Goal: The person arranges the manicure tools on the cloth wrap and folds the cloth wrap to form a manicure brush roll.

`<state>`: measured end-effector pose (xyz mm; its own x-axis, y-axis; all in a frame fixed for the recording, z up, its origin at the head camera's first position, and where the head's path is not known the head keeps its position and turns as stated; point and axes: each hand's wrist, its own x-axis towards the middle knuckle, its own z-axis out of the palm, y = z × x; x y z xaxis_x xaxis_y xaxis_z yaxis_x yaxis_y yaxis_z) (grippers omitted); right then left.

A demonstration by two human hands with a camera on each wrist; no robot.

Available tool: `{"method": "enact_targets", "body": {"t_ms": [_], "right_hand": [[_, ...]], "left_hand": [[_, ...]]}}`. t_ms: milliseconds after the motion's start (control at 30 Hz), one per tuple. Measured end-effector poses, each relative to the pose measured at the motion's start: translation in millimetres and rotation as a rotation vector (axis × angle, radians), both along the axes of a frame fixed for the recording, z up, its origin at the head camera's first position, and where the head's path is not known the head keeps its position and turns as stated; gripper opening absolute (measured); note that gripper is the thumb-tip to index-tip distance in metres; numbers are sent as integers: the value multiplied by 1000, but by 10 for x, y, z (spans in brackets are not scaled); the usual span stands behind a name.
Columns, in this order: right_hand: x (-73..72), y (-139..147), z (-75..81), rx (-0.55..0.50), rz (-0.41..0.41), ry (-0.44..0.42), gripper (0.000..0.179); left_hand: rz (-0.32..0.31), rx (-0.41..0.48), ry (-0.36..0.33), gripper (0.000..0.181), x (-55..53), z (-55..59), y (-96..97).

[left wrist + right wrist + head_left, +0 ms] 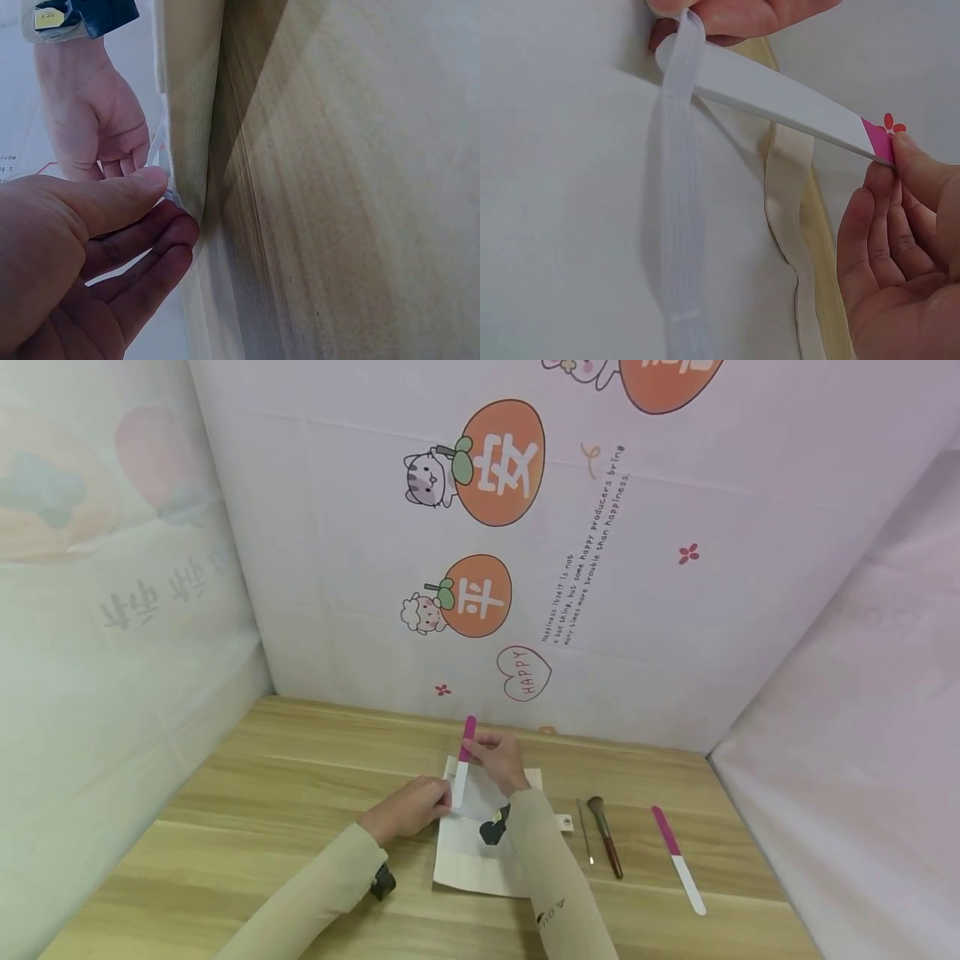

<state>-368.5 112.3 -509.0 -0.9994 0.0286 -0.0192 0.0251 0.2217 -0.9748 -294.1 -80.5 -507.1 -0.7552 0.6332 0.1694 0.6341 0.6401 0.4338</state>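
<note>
Tool (462, 765), slim, flat, magenta and white, slants over an opened cream fabric pouch (467, 864), its white tip crossing behind a white elastic band (682, 225). The right hand (500, 762) pinches its magenta end; the left hand (415, 807) pinches the band at the pouch's left edge. Rightward, on the pale wooden tabletop (300, 802), lie a thin metal rod (585, 833), a brown-handled brush (607, 838) and a second magenta-and-white tool (676, 854).

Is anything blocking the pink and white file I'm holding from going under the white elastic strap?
Nothing visible does: your left hand holds the strap up, and the file already has its white end beneath it.
</note>
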Motion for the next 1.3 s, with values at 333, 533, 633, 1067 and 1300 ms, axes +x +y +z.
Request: {"method": "enact_targets", "body": {"t_ms": [333, 533, 633, 1067, 1300], "right_hand": [[108, 23, -38, 102, 85, -52, 25], [169, 91, -35, 182, 157, -76, 25], [197, 131, -20, 183, 207, -100, 23], [334, 224, 24, 236, 349, -225, 19], [389, 232, 46, 275, 388, -284, 21]], "left_hand": [[2, 16, -9, 12, 20, 36, -10], [-2, 27, -12, 12, 17, 29, -7], [3, 30, -35, 12, 16, 32, -6], [8, 33, -78, 13, 44, 63, 5], [2, 25, -70, 12, 50, 57, 12]]}}
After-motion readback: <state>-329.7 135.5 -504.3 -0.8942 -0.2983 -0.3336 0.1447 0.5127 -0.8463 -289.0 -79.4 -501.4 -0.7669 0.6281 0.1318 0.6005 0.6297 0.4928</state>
